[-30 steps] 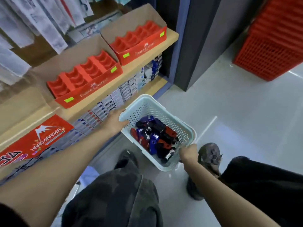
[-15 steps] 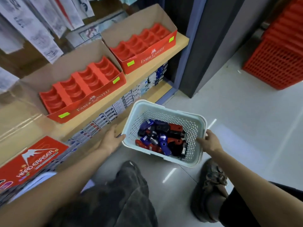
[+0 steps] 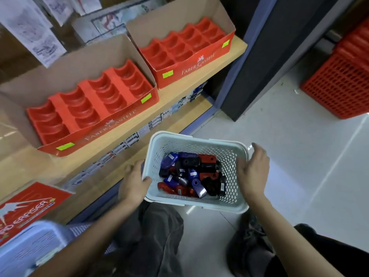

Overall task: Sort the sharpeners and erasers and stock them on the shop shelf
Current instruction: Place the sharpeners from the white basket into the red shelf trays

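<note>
Red eraser box lying far L, blue basket just under it. L red tray and R red tray sitting side by side on wood shelf. L hand gripping white basket by its L wall, thumb hooking over rim. Sharpeners, blue/red/blk, lying piled in basket btm. R hand straddling R rim, fingers loosely spread; can't tell if it's clamping. Red crate standing far R on floor.

Blue, red, black sharpeners; white basket
</note>
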The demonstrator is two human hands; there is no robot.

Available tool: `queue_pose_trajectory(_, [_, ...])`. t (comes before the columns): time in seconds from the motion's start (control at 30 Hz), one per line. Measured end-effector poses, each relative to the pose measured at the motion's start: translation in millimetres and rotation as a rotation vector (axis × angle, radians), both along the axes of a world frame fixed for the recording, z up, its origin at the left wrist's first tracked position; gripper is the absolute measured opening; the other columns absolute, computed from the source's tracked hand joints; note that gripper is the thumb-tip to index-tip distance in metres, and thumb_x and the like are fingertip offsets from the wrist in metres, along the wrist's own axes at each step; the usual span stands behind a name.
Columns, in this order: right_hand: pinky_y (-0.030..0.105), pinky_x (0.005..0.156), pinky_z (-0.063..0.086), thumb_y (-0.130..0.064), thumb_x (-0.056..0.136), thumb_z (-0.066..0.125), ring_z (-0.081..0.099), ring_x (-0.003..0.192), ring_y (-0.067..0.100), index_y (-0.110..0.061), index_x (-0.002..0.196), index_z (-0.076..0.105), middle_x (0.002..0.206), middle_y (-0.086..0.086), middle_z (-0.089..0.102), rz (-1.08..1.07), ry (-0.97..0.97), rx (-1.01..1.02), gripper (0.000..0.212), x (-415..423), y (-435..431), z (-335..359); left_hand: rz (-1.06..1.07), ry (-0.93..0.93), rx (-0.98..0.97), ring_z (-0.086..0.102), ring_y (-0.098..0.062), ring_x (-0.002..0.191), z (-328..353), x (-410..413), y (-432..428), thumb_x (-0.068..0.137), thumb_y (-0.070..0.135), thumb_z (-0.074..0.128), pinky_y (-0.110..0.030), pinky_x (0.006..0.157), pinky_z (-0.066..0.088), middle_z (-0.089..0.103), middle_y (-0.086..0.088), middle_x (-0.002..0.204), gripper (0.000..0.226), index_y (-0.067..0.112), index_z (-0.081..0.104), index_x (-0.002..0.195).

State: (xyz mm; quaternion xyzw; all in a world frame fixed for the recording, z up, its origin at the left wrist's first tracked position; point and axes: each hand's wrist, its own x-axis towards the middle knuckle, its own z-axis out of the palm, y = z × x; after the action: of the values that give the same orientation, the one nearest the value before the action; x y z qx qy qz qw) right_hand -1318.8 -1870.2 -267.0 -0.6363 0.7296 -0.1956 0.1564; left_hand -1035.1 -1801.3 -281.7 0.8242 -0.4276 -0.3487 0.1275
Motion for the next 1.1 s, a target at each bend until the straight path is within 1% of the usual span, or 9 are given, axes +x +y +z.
queue_pose_trajectory(0.07, [0.035,0.096,0.034,-0.007,0.085,0.060,0.046,0.111,0.032,-0.002,0.121,0.051,0.122,0.016,0.053,0.252,-0.006,-0.058,0.038,31.4,-7.1,-1.8,-0.003,-0.002,-0.020,0.055,-0.031,0.107,0.0,-3.2,-10.4,0.088,0.020,0.062,-0.039,0.082,0.046,0.039,-0.011,0.132,0.055,0.014,0.039,0.138])
queue_pose_trajectory(0.17, [0.035,0.093,0.036,-0.011,0.090,0.054,0.044,0.114,0.029,-0.007,0.119,0.054,0.122,0.010,0.054,0.583,0.019,0.309,0.030,69.5,-18.4,-30.0,0.029,0.046,-0.072,0.052,-0.031,0.113,-7.4,-3.0,-24.4,0.087,0.021,0.063,-0.043,0.087,0.047,0.044,-0.012,0.131,0.053,0.014,0.042,0.136])
queue_pose_trajectory(0.3, [0.039,0.097,0.038,-0.019,0.091,0.057,0.036,0.123,0.031,-0.010,0.133,0.041,0.135,0.009,0.042,0.646,0.345,0.479,0.046,84.3,-20.4,-76.6,0.063,0.089,-0.114,0.058,-0.029,0.105,-17.2,1.7,-25.8,0.090,0.019,0.060,-0.044,0.084,0.051,0.055,-0.009,0.126,0.046,0.017,0.045,0.134])
queue_pose_trajectory(0.47, [0.038,0.097,0.036,-0.010,0.086,0.060,0.038,0.119,0.030,-0.010,0.125,0.044,0.131,0.009,0.043,0.561,0.475,0.332,0.043,78.1,-19.9,-97.6,0.055,0.091,-0.096,0.056,-0.028,0.109,-18.1,3.6,-20.6,0.090,0.028,0.060,-0.043,0.084,0.050,0.052,-0.009,0.130,0.052,0.014,0.041,0.137])
queue_pose_trajectory(0.57, [0.037,0.093,0.039,-0.014,0.093,0.052,0.045,0.112,0.030,-0.008,0.121,0.051,0.125,0.010,0.049,0.491,0.222,0.335,0.029,71.6,-17.5,-85.0,0.033,0.009,-0.085,0.044,-0.029,0.124,-6.3,1.2,-15.2,0.089,0.033,0.062,-0.044,0.097,0.042,0.038,-0.013,0.139,0.065,0.009,0.033,0.142])
queue_pose_trajectory(0.77, [0.040,0.084,0.053,-0.012,0.096,0.051,0.065,0.095,0.025,-0.010,0.111,0.046,0.109,0.017,0.063,0.123,-0.834,0.545,0.016,70.9,2.6,10.7,-0.153,0.049,-0.164,0.040,-0.024,0.126,43.0,-10.4,-8.5,0.089,0.035,0.061,-0.034,0.103,0.035,0.041,-0.009,0.133,0.057,0.009,0.043,0.136])
queue_pose_trajectory(0.87, [0.033,0.077,0.053,-0.009,0.095,0.052,0.066,0.083,0.020,-0.011,0.106,0.050,0.100,0.016,0.067,0.239,-0.970,0.534,0.011,71.9,9.0,62.2,-0.207,0.362,-0.166,0.055,-0.011,0.106,86.9,-17.6,-12.2,0.089,0.031,0.061,-0.016,0.087,0.041,0.057,0.007,0.111,0.044,0.014,0.050,0.128])
queue_pose_trajectory(0.93, [0.033,0.076,0.053,-0.010,0.095,0.052,0.066,0.082,0.021,-0.014,0.106,0.053,0.100,0.016,0.068,0.352,-0.972,0.534,0.012,75.9,11.3,94.5,-0.184,0.561,-0.201,0.061,-0.008,0.096,116.1,-20.8,-14.5,0.087,0.030,0.062,-0.019,0.084,0.045,0.059,0.009,0.107,0.040,0.022,0.050,0.125])
queue_pose_trajectory(1.1, [0.023,0.076,0.051,-0.007,0.091,0.058,0.064,0.090,0.009,-0.021,0.107,0.061,0.102,0.002,0.068,0.512,-0.973,0.406,0.022,96.2,13.8,163.0,-0.130,0.682,-0.394,0.062,0.004,0.077,177.6,-13.6,-12.1,0.087,0.009,0.064,-0.016,0.072,0.051,0.060,-0.001,0.108,0.024,0.028,0.059,0.101])
